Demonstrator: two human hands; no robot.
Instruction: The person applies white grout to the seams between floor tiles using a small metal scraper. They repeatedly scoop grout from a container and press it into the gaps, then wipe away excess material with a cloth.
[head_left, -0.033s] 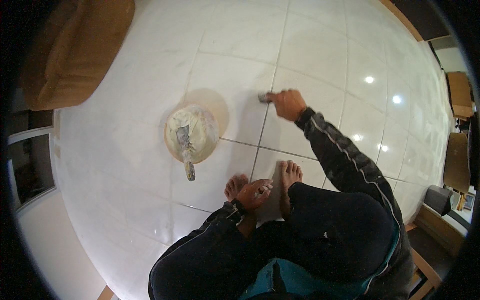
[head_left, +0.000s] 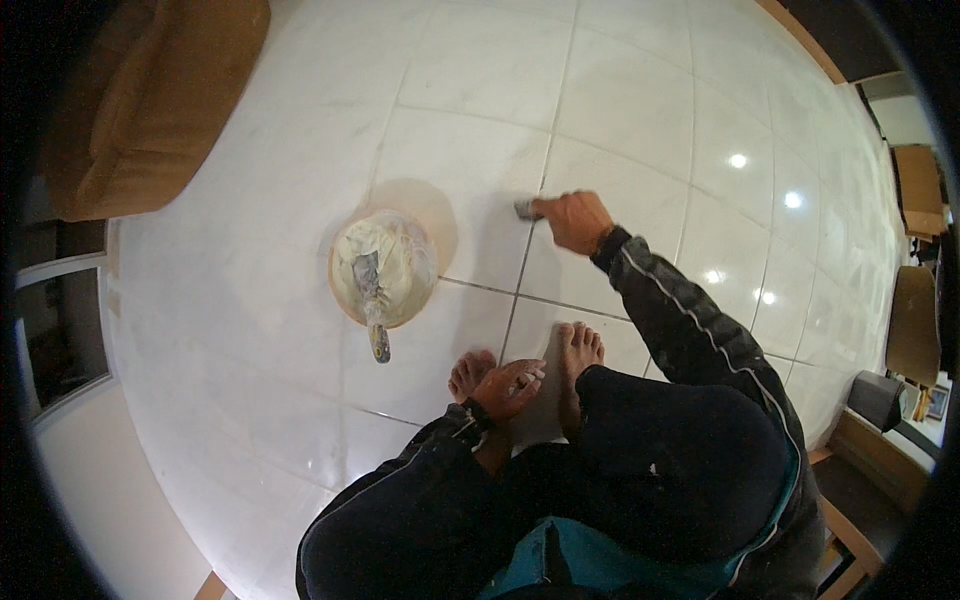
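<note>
My right hand is closed round a small putty knife, its greyish blade against the white floor tiles at a grout line. Most of the handle is hidden in my fist. To the left stands a round tub with off-white paste in it. A second putty knife lies across the paste, its dark-tipped handle sticking out over the near rim. Low in front of my left foot, my left hand hangs with loosely bent fingers, whitened and a little apart, with nothing visible in them.
Both my bare feet are on the tiled floor. A brown upholstered seat stands at the far left. Wooden chair parts show at the near right, and a dark grey box-shaped thing sits at the right edge.
My right hand with the putty knife has slid slightly towards me along the grout line. The left hand and the tub have stayed put.
</note>
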